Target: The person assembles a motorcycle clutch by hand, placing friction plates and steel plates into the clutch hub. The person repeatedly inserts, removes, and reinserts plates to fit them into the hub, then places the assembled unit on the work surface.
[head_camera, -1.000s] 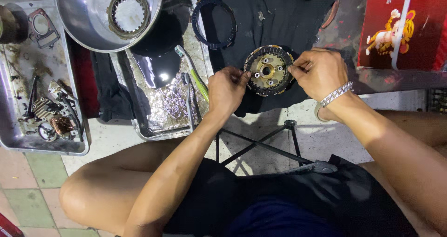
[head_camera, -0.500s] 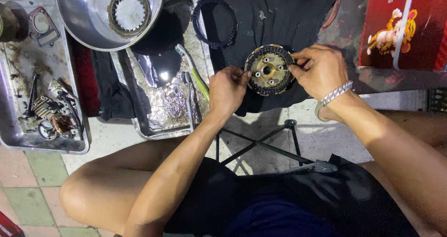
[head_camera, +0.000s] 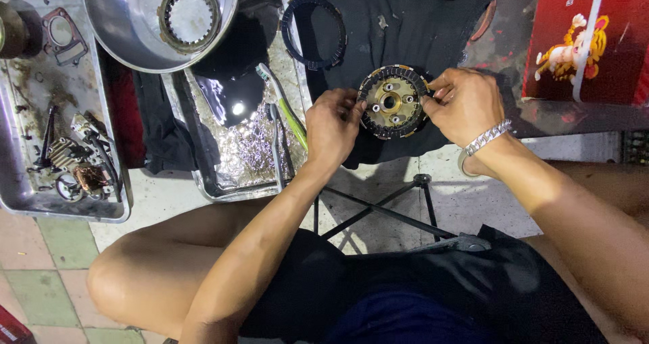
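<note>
Holding the round clutch pack (head_camera: 393, 102) by its two sides, you have your left hand (head_camera: 332, 125) pinched on its left rim and your right hand (head_camera: 464, 104) clamped on its right rim — both sets of fingers are closed on the toothed edge. The pack rests on the black cloth (head_camera: 405, 19), in the middle of it. Compared with one second ago, almost nothing has moved: the pack sits at the same place on the cloth, and only your right fingers have crept a little over the rim. To my judgement this means you are still seating or aligning the plates, not lifting the part away.

Just above and left of the pack lies a loose dark friction ring (head_camera: 314, 23) on the cloth. Further left of the pack stands a foil-lined tray (head_camera: 230, 181) with a green-handled brush (head_camera: 287, 110), then a steel bowl (head_camera: 122, 26) with another toothed ring (head_camera: 190, 14) inside. Far left of the pack — a metal tray (head_camera: 20, 195) with small parts.

To the right of the pack, past your right hand, a red box (head_camera: 608, 39) shows a yellow cartoon figure and a pale stripe.
</note>
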